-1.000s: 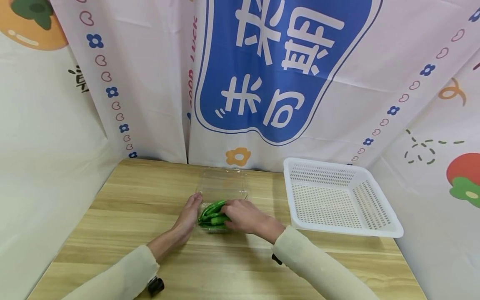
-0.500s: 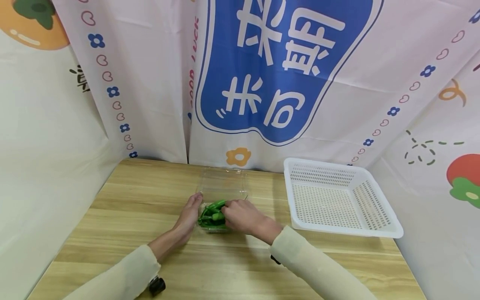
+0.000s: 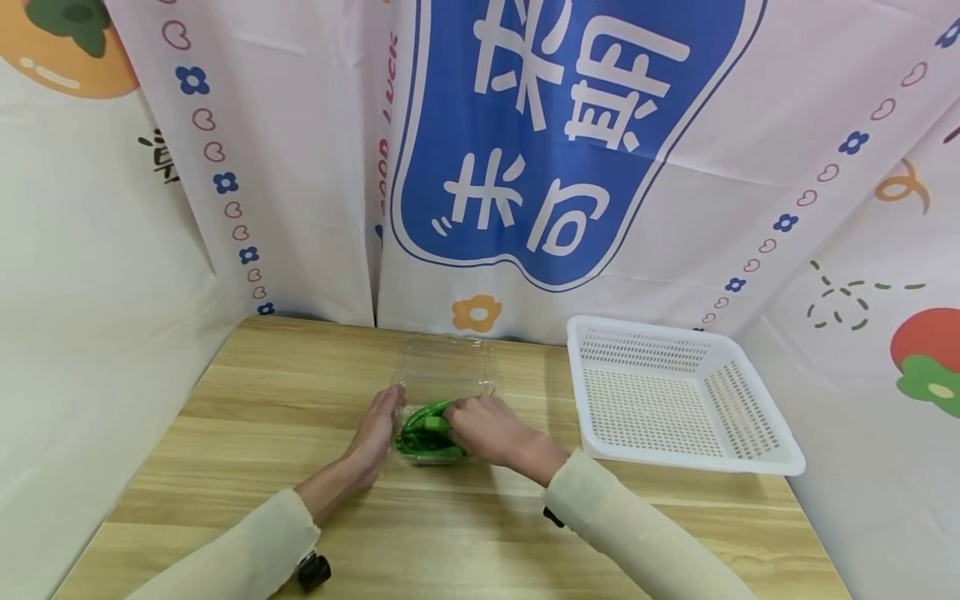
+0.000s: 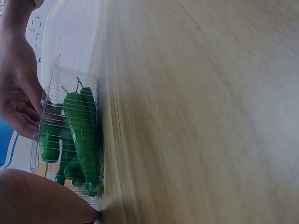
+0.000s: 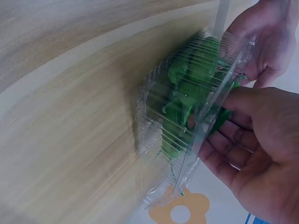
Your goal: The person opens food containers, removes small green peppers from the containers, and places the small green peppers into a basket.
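Observation:
An open clear plastic box [image 4: 70, 77] on the table holds several long green peppers [image 4: 80, 126]; its lid [image 3: 444, 360] is folded back toward the wall. My left hand [image 3: 377, 433] lies along the left side of the box, fingers extended against it. From the right, my right hand [image 3: 487, 429] reaches into the box. In the right wrist view, the thumb and fingers of that right hand [image 5: 261, 144] pinch a green pepper [image 5: 221, 119] at the box's rim. The right hand covers part of the peppers in the head view.
A white perforated plastic basket [image 3: 759, 468] stands at the right on the wooden table [image 3: 465, 542]. Behind the table hangs a printed white cloth [image 3: 315, 250], and similar cloth walls stand at both sides.
The peppers under my right hand have shifted, with one blunt pepper end turned in the middle of the box. My right hand has moved slightly; my left hand has stayed almost still.

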The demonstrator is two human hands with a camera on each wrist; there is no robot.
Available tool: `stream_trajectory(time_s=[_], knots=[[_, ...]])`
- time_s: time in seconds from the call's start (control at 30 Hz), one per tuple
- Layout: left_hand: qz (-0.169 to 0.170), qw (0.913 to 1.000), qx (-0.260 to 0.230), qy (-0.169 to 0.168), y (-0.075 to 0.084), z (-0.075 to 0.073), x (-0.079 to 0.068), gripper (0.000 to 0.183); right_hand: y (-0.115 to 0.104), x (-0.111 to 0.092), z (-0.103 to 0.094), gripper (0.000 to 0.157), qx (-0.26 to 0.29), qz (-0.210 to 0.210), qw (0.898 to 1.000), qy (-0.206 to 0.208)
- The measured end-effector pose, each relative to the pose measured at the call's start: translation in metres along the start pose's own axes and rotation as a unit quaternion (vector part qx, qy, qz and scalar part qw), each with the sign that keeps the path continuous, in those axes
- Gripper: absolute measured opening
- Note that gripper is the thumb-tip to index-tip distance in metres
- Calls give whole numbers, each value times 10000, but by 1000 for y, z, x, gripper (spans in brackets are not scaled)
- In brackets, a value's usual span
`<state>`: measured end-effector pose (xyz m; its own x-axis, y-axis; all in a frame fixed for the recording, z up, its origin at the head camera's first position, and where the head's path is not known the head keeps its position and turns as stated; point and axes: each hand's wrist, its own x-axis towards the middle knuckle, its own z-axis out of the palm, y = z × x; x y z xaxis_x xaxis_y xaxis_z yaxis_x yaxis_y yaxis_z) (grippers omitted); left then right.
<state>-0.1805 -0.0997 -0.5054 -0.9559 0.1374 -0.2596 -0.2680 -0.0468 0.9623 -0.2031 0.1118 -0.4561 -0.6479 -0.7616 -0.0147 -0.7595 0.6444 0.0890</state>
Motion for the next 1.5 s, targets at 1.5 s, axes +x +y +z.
stream_trajectory(time_s=[1.5], knots=[[-34,10000,83,11,0,0,3,59,58,-25,-63,16,2342,1414,9469,1687]])
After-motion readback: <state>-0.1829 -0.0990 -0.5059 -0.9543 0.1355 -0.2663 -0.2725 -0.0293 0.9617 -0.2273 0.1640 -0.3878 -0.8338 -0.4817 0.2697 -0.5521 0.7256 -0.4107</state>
